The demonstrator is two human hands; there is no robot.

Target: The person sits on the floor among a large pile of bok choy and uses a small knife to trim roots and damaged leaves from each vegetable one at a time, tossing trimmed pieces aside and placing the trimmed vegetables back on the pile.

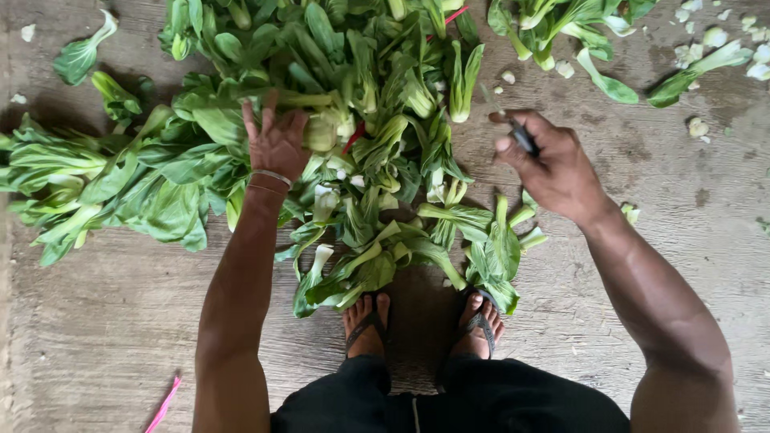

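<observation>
A big heap of green bok choy [345, 120] with pale stems lies spread on the concrete floor [104, 321] in front of my feet. My left hand [277, 143] reaches into the heap with fingers spread, touching a bunch near its pale base [329, 128]; a thin bracelet circles that wrist. My right hand [549, 164] hovers to the right of the heap, closed around a small knife [513, 128] with a dark handle, blade pointing away. Loose bok choy pieces [489, 240] lie under that hand.
My feet in black sandals [369, 321] stand at the heap's near edge. A smaller pile of greens [577, 24] and cut white stem ends [722, 40] lie at the top right. A pink strip [163, 405] lies on the floor at the lower left.
</observation>
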